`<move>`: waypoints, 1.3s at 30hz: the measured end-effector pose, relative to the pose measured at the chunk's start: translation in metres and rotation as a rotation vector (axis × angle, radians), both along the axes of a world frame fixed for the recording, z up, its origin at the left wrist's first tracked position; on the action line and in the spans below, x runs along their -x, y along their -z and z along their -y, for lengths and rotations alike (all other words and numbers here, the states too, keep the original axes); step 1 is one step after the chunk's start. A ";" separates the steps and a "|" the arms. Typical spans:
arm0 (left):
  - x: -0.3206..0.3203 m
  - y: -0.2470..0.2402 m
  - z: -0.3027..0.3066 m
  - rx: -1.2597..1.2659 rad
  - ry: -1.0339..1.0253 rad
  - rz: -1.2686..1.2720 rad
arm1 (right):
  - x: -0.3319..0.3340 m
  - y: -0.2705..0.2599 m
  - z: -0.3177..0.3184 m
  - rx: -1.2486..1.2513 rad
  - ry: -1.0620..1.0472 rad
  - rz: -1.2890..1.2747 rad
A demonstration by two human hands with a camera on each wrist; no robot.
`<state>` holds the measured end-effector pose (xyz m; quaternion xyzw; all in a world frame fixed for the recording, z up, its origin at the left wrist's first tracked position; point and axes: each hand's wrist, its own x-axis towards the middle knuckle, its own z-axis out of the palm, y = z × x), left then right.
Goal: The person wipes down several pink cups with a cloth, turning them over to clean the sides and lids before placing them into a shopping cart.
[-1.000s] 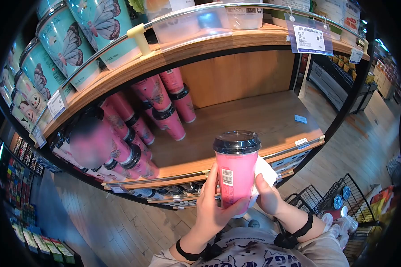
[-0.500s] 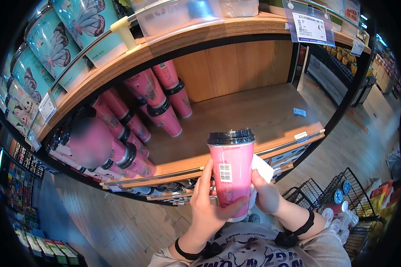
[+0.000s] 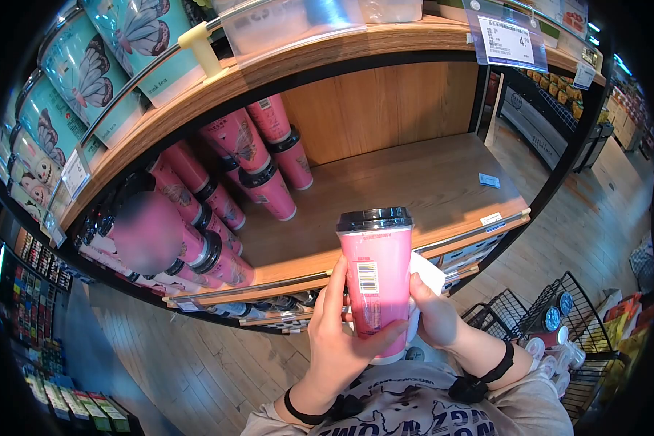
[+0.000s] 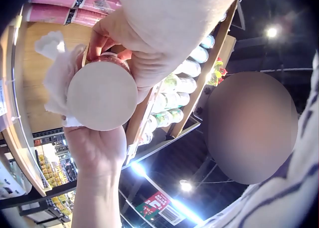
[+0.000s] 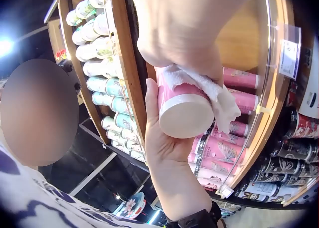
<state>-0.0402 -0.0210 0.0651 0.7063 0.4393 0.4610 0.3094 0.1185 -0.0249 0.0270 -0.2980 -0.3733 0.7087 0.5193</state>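
Observation:
In the head view a tall pink cup (image 3: 378, 291) with a black lid (image 3: 374, 219) and a barcode on its side is held before the chest. My left hand (image 3: 341, 330) grips its left side, thumb across the lower front. At the right side, my right hand (image 3: 434, 320) holds a white tissue (image 3: 427, 274) against the cup, thumb by the cup's edge. From below, the left wrist view shows the cup's round white base (image 4: 102, 96). In the right wrist view the tissue (image 5: 219, 96) wraps part of the cup's side.
A wooden shelf (image 3: 407, 182) stands ahead, with several pink cups (image 3: 269, 190) stacked at its left. Teal cups (image 3: 87, 80) line the shelf above, behind a rail with price tags. At lower right is a wire basket cart (image 3: 585, 320) with goods in it.
The cup has moved slightly left and tipped, so its lid shows more from the side. Both hands keep their hold, and the shelf view has shifted a little.

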 end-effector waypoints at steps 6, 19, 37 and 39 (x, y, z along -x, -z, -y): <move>0.002 0.003 0.000 -0.052 -0.003 -0.023 | 0.000 0.001 0.000 -0.022 -0.007 -0.007; 0.003 0.004 0.002 -0.120 -0.005 -0.001 | -0.003 0.002 0.001 -0.058 -0.052 -0.025; 0.007 0.002 0.005 -0.082 -0.020 -0.036 | 0.003 -0.005 0.006 0.006 -0.043 -0.063; 0.007 0.002 0.005 -0.086 -0.023 -0.040 | 0.004 -0.010 0.008 0.040 -0.033 -0.053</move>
